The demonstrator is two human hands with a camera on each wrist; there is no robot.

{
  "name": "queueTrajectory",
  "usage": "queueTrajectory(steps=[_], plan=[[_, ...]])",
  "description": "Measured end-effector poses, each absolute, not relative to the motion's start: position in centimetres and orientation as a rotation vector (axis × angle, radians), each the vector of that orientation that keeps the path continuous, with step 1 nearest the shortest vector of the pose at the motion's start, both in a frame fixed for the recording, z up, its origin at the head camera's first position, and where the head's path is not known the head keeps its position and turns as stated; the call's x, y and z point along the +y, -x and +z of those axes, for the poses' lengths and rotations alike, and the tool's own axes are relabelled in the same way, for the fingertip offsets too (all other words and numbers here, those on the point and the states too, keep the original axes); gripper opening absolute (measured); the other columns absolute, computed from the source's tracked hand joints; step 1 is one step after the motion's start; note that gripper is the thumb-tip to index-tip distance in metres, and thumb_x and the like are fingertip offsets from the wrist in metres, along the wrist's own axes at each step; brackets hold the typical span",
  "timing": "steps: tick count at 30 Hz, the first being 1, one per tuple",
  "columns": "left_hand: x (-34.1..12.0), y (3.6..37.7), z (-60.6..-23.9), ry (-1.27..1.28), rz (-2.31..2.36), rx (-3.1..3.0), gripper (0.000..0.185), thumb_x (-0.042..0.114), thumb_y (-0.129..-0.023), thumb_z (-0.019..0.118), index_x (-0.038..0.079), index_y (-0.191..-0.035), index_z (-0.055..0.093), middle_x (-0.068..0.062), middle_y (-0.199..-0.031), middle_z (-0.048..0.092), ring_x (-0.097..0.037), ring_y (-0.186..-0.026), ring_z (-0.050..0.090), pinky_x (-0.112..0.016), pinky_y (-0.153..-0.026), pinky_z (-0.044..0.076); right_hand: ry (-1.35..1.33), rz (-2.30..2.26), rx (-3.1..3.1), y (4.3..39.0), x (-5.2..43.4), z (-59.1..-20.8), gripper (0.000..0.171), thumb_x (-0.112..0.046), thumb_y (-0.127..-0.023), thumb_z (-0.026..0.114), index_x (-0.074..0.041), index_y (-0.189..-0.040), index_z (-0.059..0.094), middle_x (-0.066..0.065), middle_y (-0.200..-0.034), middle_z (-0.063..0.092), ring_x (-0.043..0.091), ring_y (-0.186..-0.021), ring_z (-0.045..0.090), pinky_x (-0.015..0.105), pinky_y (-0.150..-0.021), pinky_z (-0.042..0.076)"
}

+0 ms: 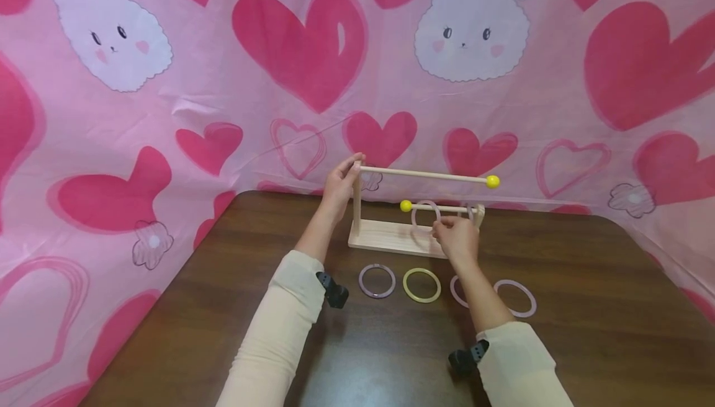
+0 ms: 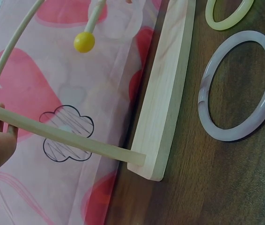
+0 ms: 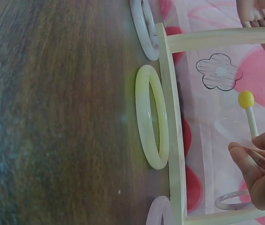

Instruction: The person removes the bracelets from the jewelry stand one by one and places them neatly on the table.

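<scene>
The narrow right grip pinches 1 pink ring while the left grip holds a wooden post.

I count six rings: four on the table, two at the lower rod. One stand, two rods, two yellow balls, one left hand, one right hand.

Head view: head-worn, facing forward and down; widest, farthest; patterned cloth at 12 o'clock, counter at 6. Left wrist view: close, tipped sideways; counter at 3 o'clock, cloth at 9. Right wrist view: close, oppositely tipped; counter at 9, cloth at 3. Common to both wrists: wooden rack, yellow ring.
</scene>
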State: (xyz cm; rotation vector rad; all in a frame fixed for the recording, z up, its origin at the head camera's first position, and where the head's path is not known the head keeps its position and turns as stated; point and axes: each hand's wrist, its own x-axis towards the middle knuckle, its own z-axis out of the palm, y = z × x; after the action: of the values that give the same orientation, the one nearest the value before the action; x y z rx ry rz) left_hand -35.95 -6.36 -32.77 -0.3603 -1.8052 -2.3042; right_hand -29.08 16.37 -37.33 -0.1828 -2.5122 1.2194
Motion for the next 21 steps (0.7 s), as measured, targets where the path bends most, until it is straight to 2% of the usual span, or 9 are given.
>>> queueTrajectory(steps=[4,12,21], plan=[[-6.4,35.9,-32.8,0.359,-2.304,-1.809,0.037,0.011,-0.096,0.049,-0.001,-0.132,0.048,-0.012,-0.133,0.050,-0.020,-0.121,0.046,-0.037,-0.100,0.037,0.194,1.244,-2.494,29.2,16.3,-37.4,0.022,-0.011,-0.087,0.058,0.003,-0.098,0.070,0.011,-0.077,0.070,0.016,-0.065,0.067,0.019,-0.053,0.047],[-6.4,35.9,-32.7,0.345,-2.288,-1.814,0.035,0.009,-0.096,0.049,0.001,-0.130,0.050,-0.011,-0.132,0.052,-0.019,-0.121,0.046,-0.029,-0.098,0.037,0.147,1.317,-2.428,29.7,15.9,-37.3,0.020,-0.009,-0.086,0.058,0.006,-0.094,0.070,0.015,-0.078,0.070,0.005,-0.059,0.062,0.012,-0.052,0.047],[-6.5,36.0,-32.8,0.347,-2.279,-1.829,0.036,0.011,-0.096,0.049,0.001,-0.131,0.049,-0.010,-0.132,0.052,-0.020,-0.120,0.047,-0.032,-0.097,0.039,0.105,1.315,-2.445,29.9,15.2,-37.3,0.020,-0.007,-0.088,0.058,0.007,-0.098,0.069,0.017,-0.079,0.069,0.017,-0.065,0.067,0.017,-0.054,0.051]])
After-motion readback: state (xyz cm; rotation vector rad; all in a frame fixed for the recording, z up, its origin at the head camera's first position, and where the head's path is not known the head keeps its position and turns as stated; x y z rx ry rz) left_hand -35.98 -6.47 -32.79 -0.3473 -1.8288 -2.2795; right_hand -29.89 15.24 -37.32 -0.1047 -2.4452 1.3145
